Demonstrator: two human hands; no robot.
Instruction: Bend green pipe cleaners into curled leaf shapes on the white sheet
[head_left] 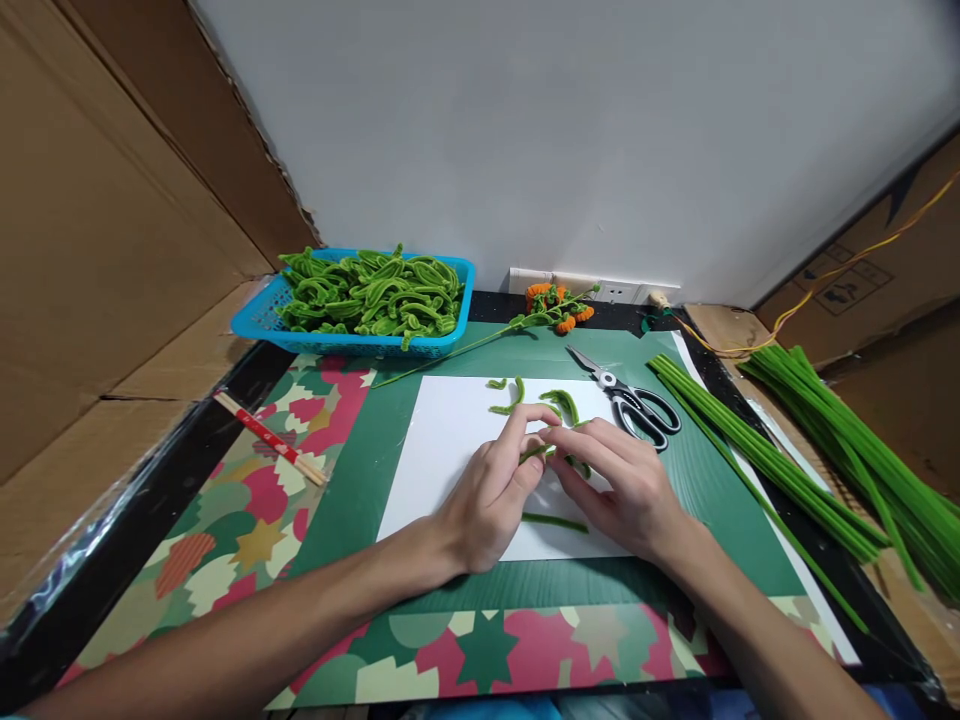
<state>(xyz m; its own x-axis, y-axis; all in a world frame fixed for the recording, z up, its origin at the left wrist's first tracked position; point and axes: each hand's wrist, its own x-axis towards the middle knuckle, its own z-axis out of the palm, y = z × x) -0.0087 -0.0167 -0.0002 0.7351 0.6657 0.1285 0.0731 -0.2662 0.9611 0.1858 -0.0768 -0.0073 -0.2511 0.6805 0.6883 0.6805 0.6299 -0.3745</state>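
Above a white sheet of paper point(435, 450), my left hand point(495, 490) and my right hand point(622, 480) meet at the fingertips. Both are closed in a pinch on a short green pipe cleaner point(534, 453), partly hidden by the fingers. Just beyond them on the paper lie several curled green pipe cleaner pieces point(516, 396). A straight green piece point(555, 521) rests on the paper below my hands. To the right of my right hand are scissors point(626, 395) with black and grey handles, their blades slightly apart.
A blue basket point(469, 290) heaped with bent green pipe cleaners stands at the back left. An orange-flowered stem point(517, 323) lies behind the paper. Chopsticks point(270, 437) in a red wrapper are at left. Long green pipe cleaners point(772, 460) lie at right. Wall sockets point(616, 291) line the back.
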